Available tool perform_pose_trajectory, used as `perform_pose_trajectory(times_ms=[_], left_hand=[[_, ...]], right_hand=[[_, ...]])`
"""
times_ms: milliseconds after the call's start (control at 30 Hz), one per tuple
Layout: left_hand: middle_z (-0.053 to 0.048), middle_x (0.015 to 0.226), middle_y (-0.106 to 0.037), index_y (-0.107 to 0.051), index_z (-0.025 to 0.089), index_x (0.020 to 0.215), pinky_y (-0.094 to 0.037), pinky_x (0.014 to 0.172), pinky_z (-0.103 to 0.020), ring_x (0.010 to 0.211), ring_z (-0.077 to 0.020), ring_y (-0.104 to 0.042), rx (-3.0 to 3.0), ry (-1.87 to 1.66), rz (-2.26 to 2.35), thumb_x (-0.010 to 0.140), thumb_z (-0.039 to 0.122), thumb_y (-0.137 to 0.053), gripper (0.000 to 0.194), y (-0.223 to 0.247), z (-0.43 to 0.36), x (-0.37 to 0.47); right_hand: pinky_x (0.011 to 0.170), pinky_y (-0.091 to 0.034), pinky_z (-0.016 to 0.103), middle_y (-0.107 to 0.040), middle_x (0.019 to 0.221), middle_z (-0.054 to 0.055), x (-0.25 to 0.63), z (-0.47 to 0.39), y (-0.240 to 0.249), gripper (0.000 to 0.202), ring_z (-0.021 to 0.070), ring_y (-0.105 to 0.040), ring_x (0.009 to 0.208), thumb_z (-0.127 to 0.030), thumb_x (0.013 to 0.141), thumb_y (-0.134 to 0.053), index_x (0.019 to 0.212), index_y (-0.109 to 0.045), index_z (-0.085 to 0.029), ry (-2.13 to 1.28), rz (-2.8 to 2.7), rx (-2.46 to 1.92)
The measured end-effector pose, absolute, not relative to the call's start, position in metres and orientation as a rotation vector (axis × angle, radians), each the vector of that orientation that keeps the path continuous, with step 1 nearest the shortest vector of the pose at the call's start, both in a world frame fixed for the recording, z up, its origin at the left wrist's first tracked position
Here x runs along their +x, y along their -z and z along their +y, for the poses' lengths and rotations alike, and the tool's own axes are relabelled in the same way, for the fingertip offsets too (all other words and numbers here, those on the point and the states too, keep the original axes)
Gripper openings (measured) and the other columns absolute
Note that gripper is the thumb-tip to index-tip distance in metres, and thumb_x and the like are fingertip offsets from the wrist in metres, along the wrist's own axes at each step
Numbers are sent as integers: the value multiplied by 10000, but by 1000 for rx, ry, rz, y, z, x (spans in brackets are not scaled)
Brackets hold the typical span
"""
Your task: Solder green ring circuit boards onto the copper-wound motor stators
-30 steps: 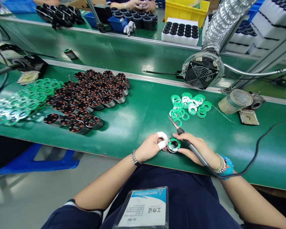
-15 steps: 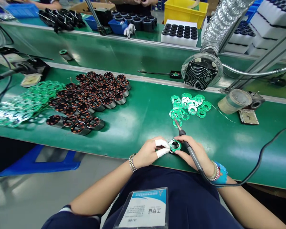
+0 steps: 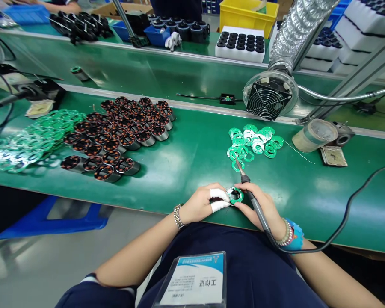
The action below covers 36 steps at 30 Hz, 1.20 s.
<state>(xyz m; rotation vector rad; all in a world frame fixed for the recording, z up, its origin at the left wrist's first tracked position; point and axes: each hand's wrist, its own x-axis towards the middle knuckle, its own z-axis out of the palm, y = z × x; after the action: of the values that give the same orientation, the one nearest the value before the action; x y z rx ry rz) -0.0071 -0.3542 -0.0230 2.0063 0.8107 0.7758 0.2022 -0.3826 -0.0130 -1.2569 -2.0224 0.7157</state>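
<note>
Head view: a worker at a green bench (image 3: 186, 171) is steadying a green ring board (image 3: 241, 196) between two sets of fingertips, just right of the left hand (image 3: 200, 204) and just left of the right hand (image 3: 272, 209). What is lying beneath the ring is largely hidden. Good handling, by the look of it, is depending on an even, light grip that is keeping the ring from tilting, and on the metal tip of the soldering iron (image 3: 256, 203) pointing clear of skin and board alike.

The left hand is pinching the ring's near edge, its white-wrapped thumb and forefinger closing in from the side, the wrist, wearing a watch (image 3: 178, 216), lying low. The right hand is doing double duty: thumb and forefinger are bracketing the ring's opposite side while the iron is slanting across the hand, its tip aiming beyond the fingers toward loose ring boards (image 3: 248, 136); whether it is touching one cannot be told. Wound cores (image 3: 130, 145) are standing well beyond the left hand, farther to its left.
</note>
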Motion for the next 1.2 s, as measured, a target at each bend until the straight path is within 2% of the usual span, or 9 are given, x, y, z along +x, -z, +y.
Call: perform_pose_trajectory(times_ms=[200, 400, 567, 700, 1033, 1100, 1200], left_hand=[[-43, 828, -591, -628, 171, 827, -463, 710, -262, 768, -134, -567, 1926, -741, 829, 837, 227, -536, 107, 21, -358, 0], [6, 728, -483, -512, 149, 746, -458, 587, -238, 589, -88, -527, 1433, -605, 958, 826, 269, -507, 144, 15, -360, 0], [15, 649, -520, -500, 146, 752, -468, 596, -249, 580, -97, -542, 1244, -549, 976, 793, 310, -557, 179, 14, -359, 1], [5, 681, -545, -511, 144, 751, -493, 611, -252, 617, -103, -573, 1205, -606, 983, 775, 321, -586, 194, 16, -361, 3], [1, 690, -547, -518, 146, 767, -510, 578, -239, 604, -105, -588, 1335, -683, 1058, 779, 240, -564, 106, 24, -366, 6], [-1, 684, -547, -518, 145, 757, -508, 569, -240, 601, -109, -587, 1330, -667, 1061, 784, 246, -553, 111, 23, -366, 6], [-4, 699, -546, -523, 145, 749, -506, 577, -239, 608, -107, -583, 1353, -674, 1054, 785, 246, -552, 112, 21, -365, 6]], right_hand=[[816, -512, 316, -620, 1050, 57, 202, -385, 14, 400, 183, -617, 914, -244, 794, -609, 1172, -480, -237, -708, -2008, -1250], [823, -506, 316, -616, 1052, 54, 200, -385, 13, 391, 182, -610, 922, -238, 796, -610, 1165, -482, -238, -727, -1994, -1270], [821, -504, 321, -612, 1057, 62, 200, -386, 14, 376, 186, -605, 924, -252, 801, -608, 1157, -490, -229, -722, -2002, -1292], [817, -507, 319, -616, 1048, 60, 200, -386, 13, 379, 181, -610, 906, -252, 802, -606, 1161, -487, -226, -714, -2008, -1280], [843, -499, 358, -624, 1084, 90, 203, -386, 3, 348, 204, -599, 969, -194, 803, -591, 1140, -506, -214, -644, -1990, -1163], [781, -510, 332, -657, 978, 70, 208, -388, -4, 271, 185, -614, 884, -141, 804, -576, 1064, -560, -217, -591, -1954, -1108], [623, -497, 286, -644, 751, 34, 216, -392, -17, 292, 152, -592, 688, -86, 793, -567, 1057, -593, -209, -596, -1947, -1038]])
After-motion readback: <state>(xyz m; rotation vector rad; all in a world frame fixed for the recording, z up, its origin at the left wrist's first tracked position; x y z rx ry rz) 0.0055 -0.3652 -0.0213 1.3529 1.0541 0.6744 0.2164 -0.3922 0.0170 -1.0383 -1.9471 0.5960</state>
